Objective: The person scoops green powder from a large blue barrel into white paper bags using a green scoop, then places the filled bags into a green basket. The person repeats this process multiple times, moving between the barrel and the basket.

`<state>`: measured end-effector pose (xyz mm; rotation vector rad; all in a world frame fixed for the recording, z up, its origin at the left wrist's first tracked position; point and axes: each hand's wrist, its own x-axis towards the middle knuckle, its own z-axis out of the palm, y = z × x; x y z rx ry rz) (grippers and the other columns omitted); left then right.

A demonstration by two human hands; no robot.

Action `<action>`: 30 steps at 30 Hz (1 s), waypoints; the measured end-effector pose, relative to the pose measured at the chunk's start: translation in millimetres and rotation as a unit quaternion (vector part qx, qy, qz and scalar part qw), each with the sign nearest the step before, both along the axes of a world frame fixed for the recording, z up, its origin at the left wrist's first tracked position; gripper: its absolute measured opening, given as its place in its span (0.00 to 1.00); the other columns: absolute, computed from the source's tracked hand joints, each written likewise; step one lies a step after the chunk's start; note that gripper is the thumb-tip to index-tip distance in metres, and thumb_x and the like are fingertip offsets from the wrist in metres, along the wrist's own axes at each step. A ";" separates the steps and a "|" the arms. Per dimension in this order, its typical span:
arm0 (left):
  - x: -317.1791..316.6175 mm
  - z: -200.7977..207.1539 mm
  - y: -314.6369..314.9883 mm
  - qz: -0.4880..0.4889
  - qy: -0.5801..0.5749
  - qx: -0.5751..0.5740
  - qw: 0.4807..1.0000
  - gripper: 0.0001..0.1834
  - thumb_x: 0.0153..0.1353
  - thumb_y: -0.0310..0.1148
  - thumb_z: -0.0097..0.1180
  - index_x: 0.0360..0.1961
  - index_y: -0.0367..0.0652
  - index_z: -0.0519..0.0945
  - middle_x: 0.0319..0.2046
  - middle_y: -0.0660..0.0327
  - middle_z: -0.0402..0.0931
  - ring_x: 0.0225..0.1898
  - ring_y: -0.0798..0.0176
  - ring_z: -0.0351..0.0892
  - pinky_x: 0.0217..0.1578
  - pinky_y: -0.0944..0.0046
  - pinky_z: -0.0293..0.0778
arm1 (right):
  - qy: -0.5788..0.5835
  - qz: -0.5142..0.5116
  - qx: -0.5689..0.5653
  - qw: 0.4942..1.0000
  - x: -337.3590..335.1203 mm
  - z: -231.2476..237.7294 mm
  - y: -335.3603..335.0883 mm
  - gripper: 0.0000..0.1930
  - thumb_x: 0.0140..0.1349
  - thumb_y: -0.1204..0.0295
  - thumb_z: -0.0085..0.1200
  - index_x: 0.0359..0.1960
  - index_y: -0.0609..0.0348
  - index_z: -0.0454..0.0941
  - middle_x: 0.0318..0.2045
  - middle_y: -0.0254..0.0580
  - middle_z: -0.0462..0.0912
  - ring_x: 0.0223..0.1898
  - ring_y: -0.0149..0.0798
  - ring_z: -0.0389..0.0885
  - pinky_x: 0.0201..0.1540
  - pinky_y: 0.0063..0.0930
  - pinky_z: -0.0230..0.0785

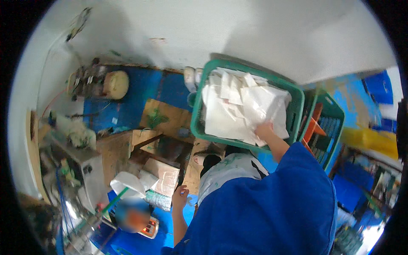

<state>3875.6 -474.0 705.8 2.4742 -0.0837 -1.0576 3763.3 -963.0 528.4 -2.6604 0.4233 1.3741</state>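
Observation:
A green plastic crate (196, 111) stands ahead of me, filled with flat white bags (225, 117) lying loosely over one another. My right hand (264, 130) reaches over its near side, fingers closed at the lower edge of a glossy white bag (265, 104) on top of the pile. The fingertips are partly lost against the white. Low and to the left hangs my left hand (181, 196), its fingers loosely bent and apart, with nothing visible in them. Nearest to it are a brown, plastic-covered flat pack (166, 176) and a silvery wrapped bundle (158, 199).
Right of the crate is a second green crate (335, 106) with orange pieces (315, 123). A scale (151, 228) with a lit red display sits at lower left, beside a blurred patch. A machine with a cream tank (115, 85) stands at the far left; a yellow container (372, 142) is at right.

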 end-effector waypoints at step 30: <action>-265.1 25.1 333.1 0.603 -0.280 -0.149 0.732 0.14 0.54 0.38 0.59 0.36 0.39 0.79 0.26 0.60 0.78 0.27 0.67 0.75 0.30 0.66 0.71 | 0.045 -0.217 0.665 0.714 212.1 270.7 893.2 0.12 0.58 0.62 0.53 0.31 0.57 0.71 0.21 0.35 0.73 0.18 0.32 0.72 0.17 0.32 0.66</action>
